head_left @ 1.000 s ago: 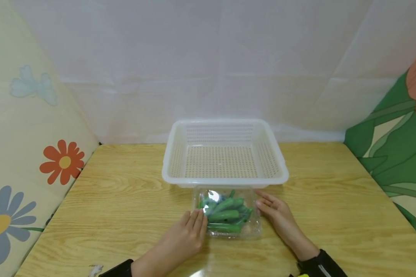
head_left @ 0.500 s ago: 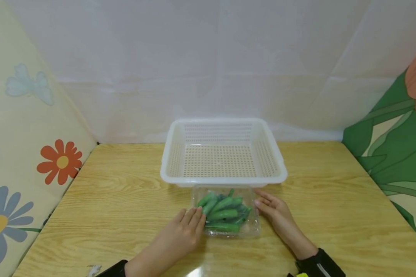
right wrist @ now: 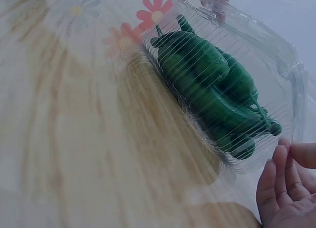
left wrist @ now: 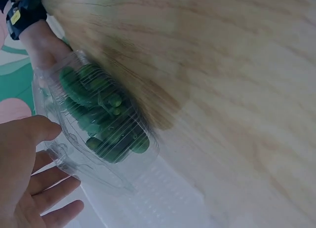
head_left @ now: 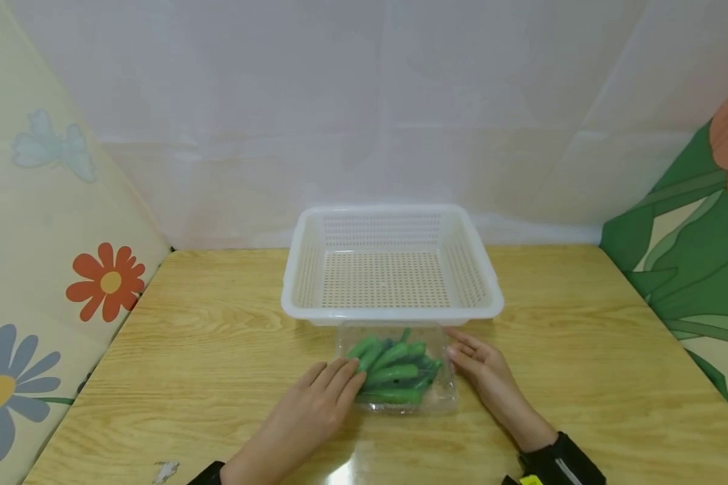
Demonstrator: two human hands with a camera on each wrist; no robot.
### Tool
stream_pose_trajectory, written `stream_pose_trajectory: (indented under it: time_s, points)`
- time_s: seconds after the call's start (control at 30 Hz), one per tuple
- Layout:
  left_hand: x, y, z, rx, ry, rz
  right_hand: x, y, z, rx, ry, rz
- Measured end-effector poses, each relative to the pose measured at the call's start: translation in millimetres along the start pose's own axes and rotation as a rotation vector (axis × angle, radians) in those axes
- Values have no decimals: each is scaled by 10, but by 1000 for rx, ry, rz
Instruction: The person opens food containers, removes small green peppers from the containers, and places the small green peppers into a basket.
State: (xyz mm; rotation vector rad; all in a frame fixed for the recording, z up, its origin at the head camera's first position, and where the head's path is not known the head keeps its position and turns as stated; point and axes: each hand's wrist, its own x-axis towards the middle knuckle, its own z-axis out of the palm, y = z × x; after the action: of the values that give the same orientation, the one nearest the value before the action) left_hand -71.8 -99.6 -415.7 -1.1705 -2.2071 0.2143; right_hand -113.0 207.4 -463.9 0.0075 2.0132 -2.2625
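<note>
A clear plastic clamshell box (head_left: 443, 397) lies on the table just in front of the white basket. Several green peppers (head_left: 394, 374) with stems show through its plastic. My left hand (head_left: 315, 397) is at the box's left side, fingers extended over its edge. In the left wrist view, the left thumb and fingers (left wrist: 54, 178) are spread apart beside the rim. My right hand (head_left: 491, 377) pinches the opposite edge; in the right wrist view its thumb and fingertips (right wrist: 282, 151) meet at a corner of the box. The box's underside is hidden.
The white perforated basket (head_left: 394, 314) stands behind the box, with nothing in it. The wooden table (head_left: 218, 323) meets a white cloth backdrop (head_left: 364, 121). Flower-printed panels (head_left: 61, 269) stand at left and right. A pale scuffed patch (head_left: 166, 471) marks the table's near left.
The left hand shifts slightly over the box's left side and its fingers spread a little. Glare on the box top fades. Right hand, box and basket stay in place.
</note>
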Motion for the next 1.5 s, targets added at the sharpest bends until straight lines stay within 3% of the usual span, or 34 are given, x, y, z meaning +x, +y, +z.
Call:
stream_pose_trajectory:
  time_s: [0.23,0.47,0.8,1.5]
  points:
    - [3,35,56,-134,27,-48,2,14,-5,17,22,-5]
    - [-8,62,113,-149,19,-72,11,3,-11,3,32,9]
    - [59,138,137,-221,58,-128,25,-20,-18,-10,33,17]
    - [359,374,139,-254,33,-72,21,-3,6,-7,22,15]
